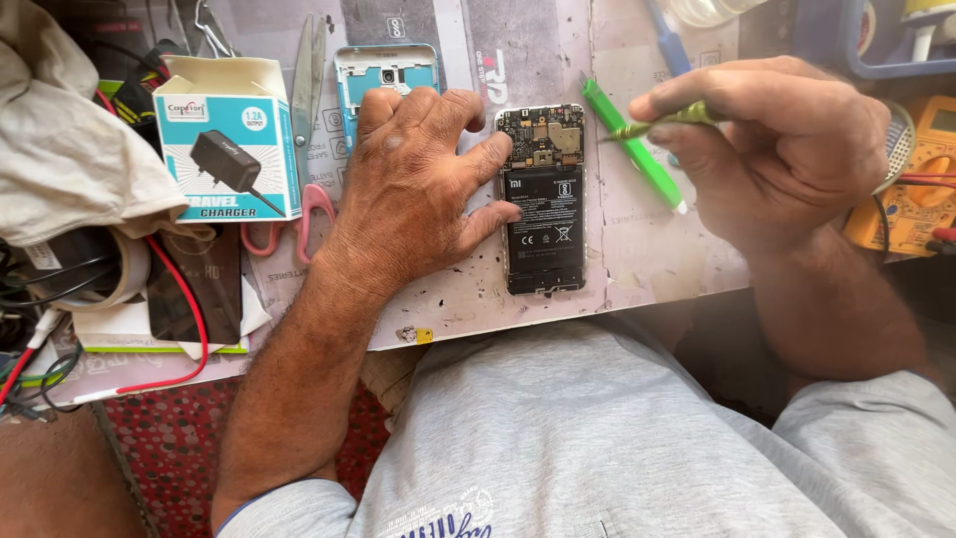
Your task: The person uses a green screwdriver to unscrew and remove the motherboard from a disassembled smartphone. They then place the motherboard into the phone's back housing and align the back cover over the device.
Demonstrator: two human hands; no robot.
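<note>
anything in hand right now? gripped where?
Right hand pinches a thin green screwdriver by its handle. Left hand grips nothing, fingers pressing the opened phone.

My left hand [413, 179] covers part of the blue phone frame [386, 72]; the yellow multimeter [921, 179] runs off the right edge.

A teal-and-white charger box [229, 139] is sitting at ten o'clock, with pink-handled scissors [307, 120] lying just beside it. A pale blue phone frame [386, 70] is resting at twelve o'clock. A crumpled beige cloth [70, 149] is spilling in at nine o'clock, above red and black wires [189, 319]. A yellow multimeter [921, 179] is showing at three o'clock, and a blue tray [876, 40] at one o'clock.
</note>
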